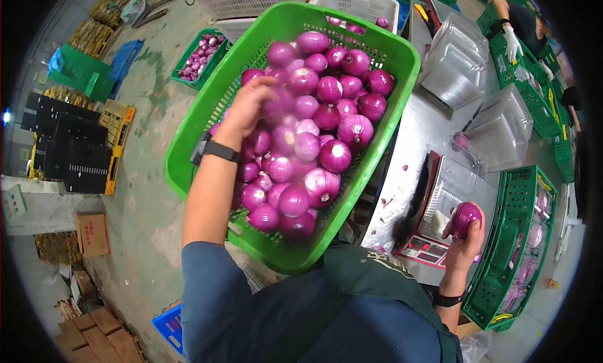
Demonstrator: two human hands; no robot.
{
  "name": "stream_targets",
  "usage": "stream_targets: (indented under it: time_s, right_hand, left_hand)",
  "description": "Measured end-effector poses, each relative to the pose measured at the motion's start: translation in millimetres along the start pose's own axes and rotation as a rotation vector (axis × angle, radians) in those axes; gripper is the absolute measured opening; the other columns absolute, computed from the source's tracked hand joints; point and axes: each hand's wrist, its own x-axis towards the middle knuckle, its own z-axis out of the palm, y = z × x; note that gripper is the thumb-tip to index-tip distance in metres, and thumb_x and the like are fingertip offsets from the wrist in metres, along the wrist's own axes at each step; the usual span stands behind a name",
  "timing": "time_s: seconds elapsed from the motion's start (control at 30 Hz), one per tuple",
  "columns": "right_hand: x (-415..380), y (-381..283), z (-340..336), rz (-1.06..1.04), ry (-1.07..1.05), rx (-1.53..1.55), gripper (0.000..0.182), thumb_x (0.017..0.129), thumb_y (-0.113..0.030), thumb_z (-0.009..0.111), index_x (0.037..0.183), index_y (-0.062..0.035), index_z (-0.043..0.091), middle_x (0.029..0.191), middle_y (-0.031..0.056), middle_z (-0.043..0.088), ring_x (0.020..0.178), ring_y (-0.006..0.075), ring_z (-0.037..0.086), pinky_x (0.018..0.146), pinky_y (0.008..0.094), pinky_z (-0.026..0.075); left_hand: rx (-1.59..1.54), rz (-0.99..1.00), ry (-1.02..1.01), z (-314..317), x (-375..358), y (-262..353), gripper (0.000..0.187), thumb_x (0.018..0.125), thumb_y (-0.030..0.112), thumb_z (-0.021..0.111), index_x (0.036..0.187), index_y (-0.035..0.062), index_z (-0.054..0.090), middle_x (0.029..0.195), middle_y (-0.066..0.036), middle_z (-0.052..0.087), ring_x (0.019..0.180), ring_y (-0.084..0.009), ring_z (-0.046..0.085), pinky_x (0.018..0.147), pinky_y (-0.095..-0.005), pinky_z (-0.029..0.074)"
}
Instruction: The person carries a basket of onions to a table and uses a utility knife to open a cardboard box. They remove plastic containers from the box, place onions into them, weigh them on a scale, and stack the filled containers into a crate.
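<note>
A large green basket [402,80] full of peeled red onions [303,80] stands in front of me. My left hand [250,102] is over the onions near the basket's left side, fingers apart and bent, with a blurred onion close to the palm. Whether the fingertips touch that onion is hard to see. At the right, my right hand [472,240] is closed around a single red onion [466,220]. It is held beside a clear plastic box [449,190] that sits on a scale with a red-and-white panel [428,249].
Stacked clear plastic boxes [453,61] stand on the metal table [399,200], which has onion skin scraps. A dark green crate [496,262] with packed onions is at the right. Another person's gloved hand [512,44] is top right. Left lies a smaller onion crate [200,55].
</note>
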Motion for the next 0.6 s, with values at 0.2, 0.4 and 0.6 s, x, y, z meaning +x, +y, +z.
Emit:
stream_targets:
  time_s: [0.2, 0.4, 0.6]
  right_hand:
    - [8.0, 7.2, -7.2, 0.019, 0.007, 0.111, 0.060, 0.099, -0.046, 0.059, 0.137, -0.0013, 0.045, 0.104, 0.0138, 0.065, 0.077, 0.0189, 0.064, 0.059, 0.0314, 0.051]
    - [9.2, -1.4, -19.3, -0.002, 0.143, 0.092, 0.055, 0.097, -0.033, 0.065, 0.138, -0.0033, 0.044, 0.111, 0.0123, 0.062, 0.085, 0.0207, 0.064, 0.070, 0.0355, 0.055]
    - [-0.3, -20.5, -65.1, -0.066, 0.305, 0.156, 0.055, 0.089, -0.017, 0.074, 0.135, -0.0051, 0.046, 0.117, 0.0105, 0.058, 0.100, 0.0187, 0.062, 0.078, 0.0345, 0.055]
  left_hand:
    - [0.235, -0.019, -0.108, 7.7, -47.2, 32.1, 0.018, 0.089, 0.022, 0.069, 0.100, 0.0086, 0.067, 0.087, -0.005, 0.070, 0.076, -0.0125, 0.064, 0.066, -0.0299, 0.052]
    - [1.543, 0.268, -0.228, 62.6, -68.9, -9.2, 0.076, 0.070, 0.057, 0.083, 0.122, 0.0048, 0.061, 0.096, -0.023, 0.072, 0.088, -0.0412, 0.071, 0.076, -0.0482, 0.056]
    - [1.495, 0.204, -0.308, 86.9, -65.1, -5.9, 0.072, 0.068, 0.042, 0.087, 0.124, 0.0050, 0.063, 0.098, -0.028, 0.070, 0.093, -0.0427, 0.069, 0.082, -0.0496, 0.054]
